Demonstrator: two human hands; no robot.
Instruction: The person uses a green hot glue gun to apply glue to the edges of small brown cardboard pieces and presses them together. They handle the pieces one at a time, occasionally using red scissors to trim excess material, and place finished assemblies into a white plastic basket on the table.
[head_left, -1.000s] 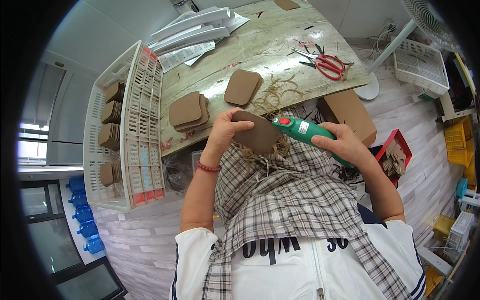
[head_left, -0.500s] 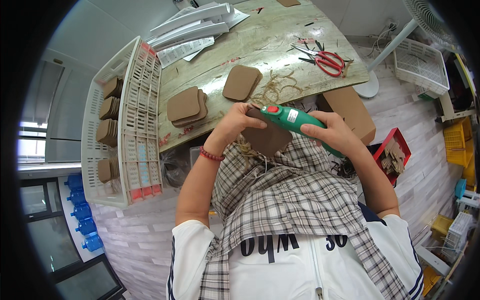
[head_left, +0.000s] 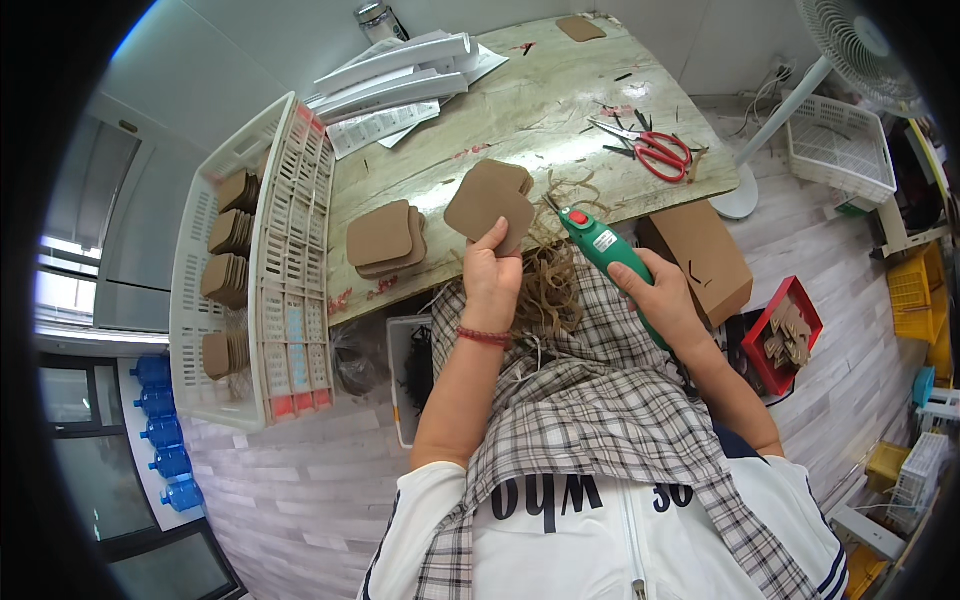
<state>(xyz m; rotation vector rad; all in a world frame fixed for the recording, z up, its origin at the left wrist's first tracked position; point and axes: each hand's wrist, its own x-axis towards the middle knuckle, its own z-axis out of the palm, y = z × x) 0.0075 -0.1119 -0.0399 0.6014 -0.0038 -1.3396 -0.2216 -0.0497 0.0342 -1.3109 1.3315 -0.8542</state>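
Observation:
A flat brown piece with rounded corners (head_left: 482,208) is in my left hand (head_left: 492,285), the thumb lying over its near edge. It is above a similar stack (head_left: 523,176) on the table, which it mostly hides; whether they touch I cannot tell. My right hand (head_left: 662,300) wraps round a green handheld power cutter (head_left: 605,248) with a red button, its narrow tip pointing up and left, apart from the piece. Another stack of brown pieces (head_left: 382,238) lies to the left. Thin brown trimmed strips (head_left: 550,285) hang over my lap, and more curl on the table.
Red-handled scissors (head_left: 662,155) and dark scraps lie at the table's right. Papers (head_left: 400,85) are at the back left. A white crate (head_left: 300,270) with brown stacks flanks the table. A cardboard box (head_left: 705,255), a red scrap tray (head_left: 785,335) and a fan (head_left: 850,45) are right.
My left hand has carried the brown piece forward from above my lap to the stack on the table. The cutter has come away from the piece, and my right hand has shifted slightly right and down.

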